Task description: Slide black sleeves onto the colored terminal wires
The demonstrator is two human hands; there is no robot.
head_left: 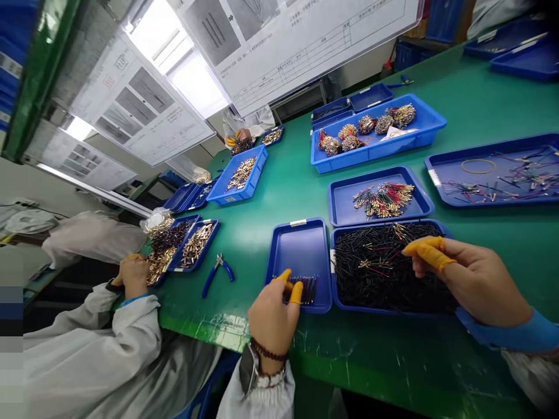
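Observation:
My left hand (275,311), with yellow finger covers, reaches into a small blue tray (299,247). Its thumb and forefinger are at a row of dark sleeved pieces (310,289); what lies between them is partly hidden. On the right, my right hand (463,273) pinches at the end of a thin reddish wire above a blue tray full of black tubes (371,291). Several thin wires with gold ends (379,265) lie on those tubes. Behind them, a blue tray (338,206) holds a bundle of coloured wires with gold tips (386,199).
Blue-handled pliers (217,274) lie left of the small tray. A deep blue bin (371,152) of wire bundles stands behind, with a tray of loose wires (502,201) at right. A co-worker's hands (134,273) are at the left trays; printed sheets (262,58) hang above.

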